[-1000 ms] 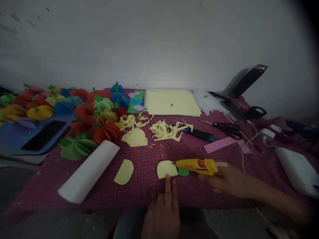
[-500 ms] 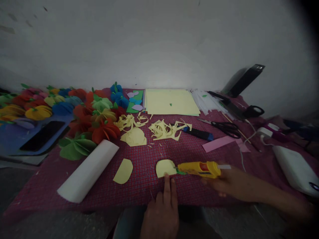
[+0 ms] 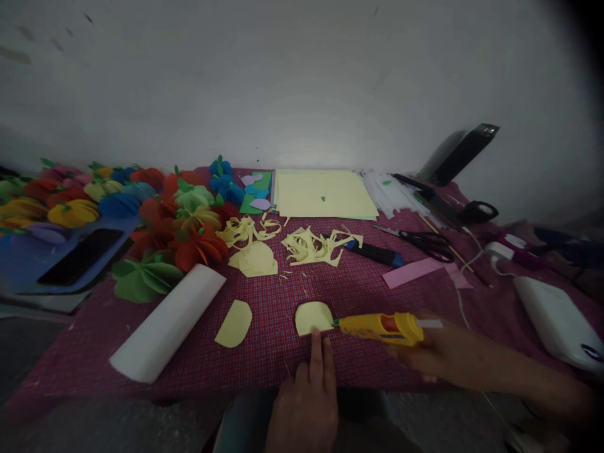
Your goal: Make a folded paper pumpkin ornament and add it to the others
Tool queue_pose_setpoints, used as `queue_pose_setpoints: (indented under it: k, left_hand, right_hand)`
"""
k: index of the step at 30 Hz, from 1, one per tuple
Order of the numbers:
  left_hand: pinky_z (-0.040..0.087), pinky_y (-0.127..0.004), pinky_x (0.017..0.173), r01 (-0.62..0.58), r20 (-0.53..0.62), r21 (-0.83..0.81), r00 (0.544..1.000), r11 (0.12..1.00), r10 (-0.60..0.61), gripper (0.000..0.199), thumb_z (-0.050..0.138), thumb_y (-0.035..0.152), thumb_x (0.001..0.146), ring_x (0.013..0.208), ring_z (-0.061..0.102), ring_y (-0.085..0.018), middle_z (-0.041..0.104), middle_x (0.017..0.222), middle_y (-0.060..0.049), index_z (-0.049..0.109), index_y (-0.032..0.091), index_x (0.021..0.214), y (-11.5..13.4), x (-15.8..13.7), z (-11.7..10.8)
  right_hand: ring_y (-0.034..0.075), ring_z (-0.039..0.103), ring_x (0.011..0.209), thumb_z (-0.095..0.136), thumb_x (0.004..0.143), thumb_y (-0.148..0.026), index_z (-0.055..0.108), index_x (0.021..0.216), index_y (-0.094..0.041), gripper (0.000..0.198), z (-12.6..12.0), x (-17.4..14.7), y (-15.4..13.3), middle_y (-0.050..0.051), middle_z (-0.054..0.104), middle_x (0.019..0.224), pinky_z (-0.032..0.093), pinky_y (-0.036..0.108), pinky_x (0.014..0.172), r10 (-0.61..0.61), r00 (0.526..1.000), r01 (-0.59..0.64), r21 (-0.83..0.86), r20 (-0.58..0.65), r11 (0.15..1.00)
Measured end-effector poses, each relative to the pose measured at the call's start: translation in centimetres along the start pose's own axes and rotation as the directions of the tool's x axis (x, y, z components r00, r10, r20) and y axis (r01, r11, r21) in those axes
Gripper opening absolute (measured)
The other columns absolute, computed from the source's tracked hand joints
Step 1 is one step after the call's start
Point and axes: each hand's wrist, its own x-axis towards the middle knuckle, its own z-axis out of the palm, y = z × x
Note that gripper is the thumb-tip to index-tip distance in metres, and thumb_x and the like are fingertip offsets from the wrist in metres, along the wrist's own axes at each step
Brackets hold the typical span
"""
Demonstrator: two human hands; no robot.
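In my right hand [image 3: 438,349] is a yellow glue gun [image 3: 382,327], with a white glue stick poking from its back. Its nozzle is at the right edge of a pale yellow paper piece [image 3: 312,318] with a rounded top. My left hand [image 3: 306,402] reaches up from the front edge, its index finger stretched out onto the lower edge of that piece and the middle finger beside it. To the left lies a second yellow cut paper piece [image 3: 234,324], touched by neither hand.
Yellow paper scraps [image 3: 309,245], a blue-black cutter [image 3: 375,251] and black scissors [image 3: 425,242] lie behind the hands. A white paper roll [image 3: 167,324] and colourful paper pumpkins [image 3: 198,245] are at left. Right are a pink strip [image 3: 415,272], a cable and a white box [image 3: 557,321].
The glue gun and my right hand have shifted slightly right and down, the nozzle staying by the paper's right edge. My left hand has barely moved.
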Motion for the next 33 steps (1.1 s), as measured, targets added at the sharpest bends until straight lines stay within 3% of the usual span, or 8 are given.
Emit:
queue_pose_setpoints:
  k: [20, 33]
  left_hand:
    - [0.049, -0.02, 0.041, 0.004, -0.031, 0.017, 1.0, 1.0, -0.004, 0.051, 0.052, 0.01, 0.074, 0.057, 0.055, -0.01, 0.049, 0.134, -0.014, 0.054, 0.016, 0.125, -0.1, 0.0, 0.0]
    - [0.051, -0.021, 0.042, -0.008, -0.008, 0.0, 1.0, 1.0, 0.008, 0.053, 0.05, 0.006, 0.073, 0.057, 0.058, -0.01, 0.047, 0.135, -0.015, 0.052, 0.014, 0.126, -0.1, 0.0, 0.0]
  right_hand:
    - [0.01, 0.051, 0.048, 0.042, 0.087, -0.033, 0.056, 0.082, -0.016, 0.023, -0.8, 0.9, -0.9, -0.002, 0.052, 0.056, 0.039, 0.019, 0.045, 0.027, 0.999, -0.029, 0.07, 0.027, 0.997]
    - [0.01, 0.051, 0.047, 0.043, 0.086, -0.03, 0.059, 0.084, -0.015, 0.022, -0.3, -0.1, -0.6, -0.001, 0.057, 0.06, 0.038, 0.018, 0.043, 0.014, 0.999, -0.016, 0.057, 0.029, 0.998]
